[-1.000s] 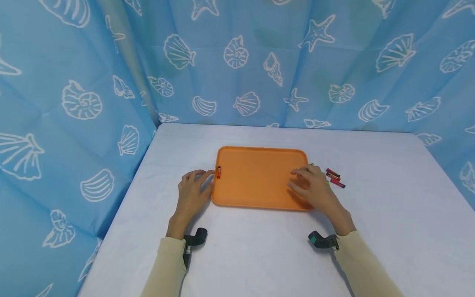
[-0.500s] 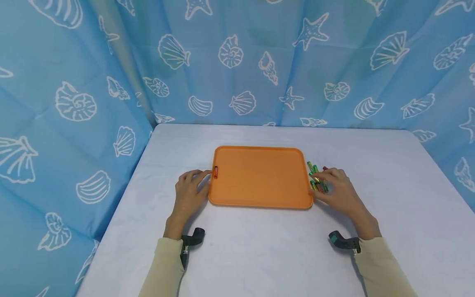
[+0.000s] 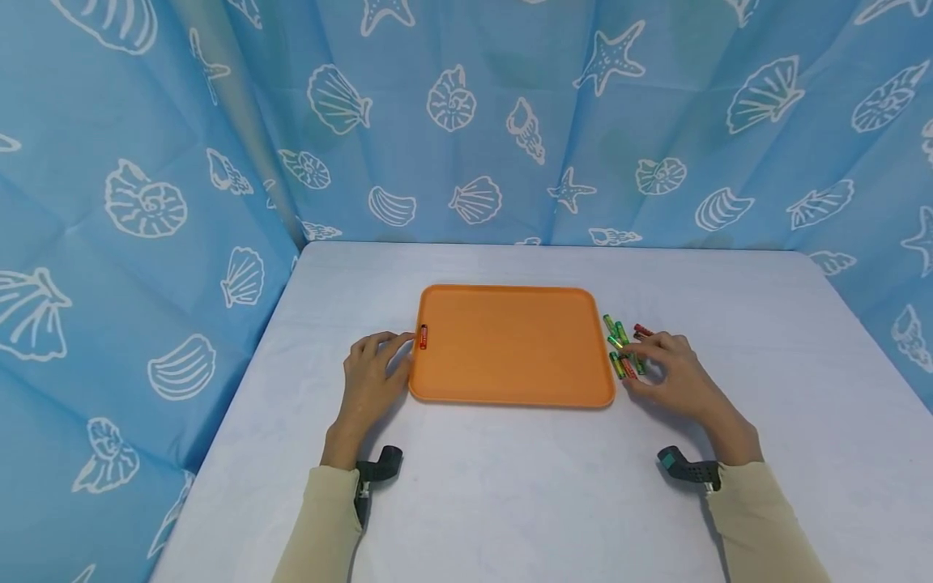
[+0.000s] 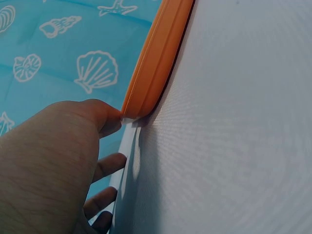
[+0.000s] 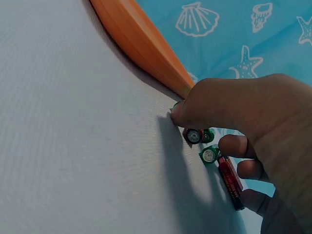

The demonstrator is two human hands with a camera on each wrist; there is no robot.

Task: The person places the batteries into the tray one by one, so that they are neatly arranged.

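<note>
Batteries (image 3: 615,342) heaped right beside the orange tray (image 3: 517,344), one red battery (image 3: 423,337) inside
Left hand (image 3: 370,376) touches the tray edge, fingers relaxed; right hand (image 3: 676,374) curls over the pile, can't tell if it's gripping. Bumping neighbours could start them rolling.

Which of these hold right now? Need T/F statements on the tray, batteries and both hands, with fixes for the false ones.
1. A red battery lies on the orange tray. True.
2. That battery is at the tray's right end. False: it lies near the left edge.
3. The left hand is at the tray's left side. True.
4. The right hand is over the middle of the tray. False: it is beyond the tray's right edge, at the battery group.
5. The group beside the tray is all green. False: besides green batteries, it has red batteries.
</note>
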